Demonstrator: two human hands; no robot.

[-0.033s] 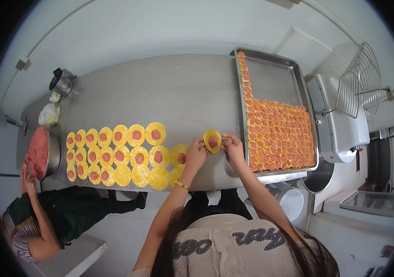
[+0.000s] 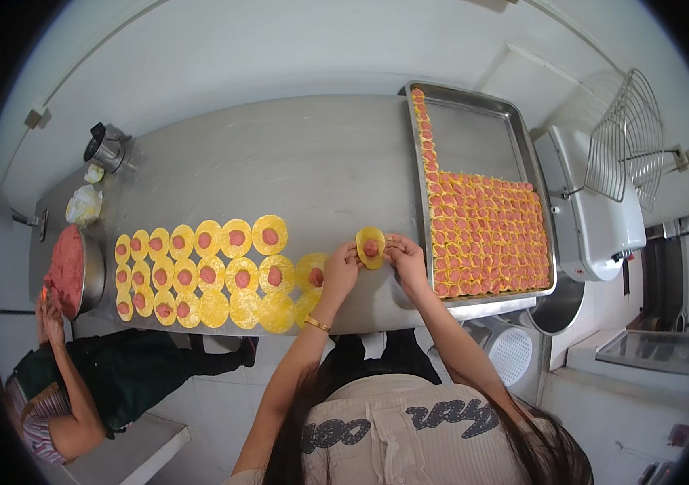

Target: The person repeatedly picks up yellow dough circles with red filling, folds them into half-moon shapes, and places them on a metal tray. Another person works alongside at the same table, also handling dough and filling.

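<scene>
- Two bare hands are at work in front of us: the left hand [image 2: 342, 270] pinches one edge of a yellow wrapper [image 2: 370, 235], and the right hand [image 2: 406, 260] pinches the opposite edge.
- Up it sits between them, over the steel table [image 2: 304, 153], cupping a lump of pink filling [image 2: 371, 248].
- For writing, we get large dark lettering [image 2: 449, 418] across the beige top [image 2: 393, 462] at the lower edge.
- Against the earlier frame, we spot hardly a change: the view slides a touch, while that wrapper stays between the same fingertips.
- Just right of the hands, we find the metal tray [image 2: 478, 133], its near part packed with filled pieces [image 2: 486, 234] and one line of them running up its left side; that pattern holds from before.
- Over on the left, we follow three rows of flat wrappers [image 2: 254, 238], most dotted with filling, several in the nearest row plain yellow; they match the earlier frame too.
- Farther left, we catch a co-worker's hands [image 2: 52, 319] beside a metal bowl [image 2: 97, 275] heaped with pink mince [image 2: 67, 271], both still at its near edge.
</scene>
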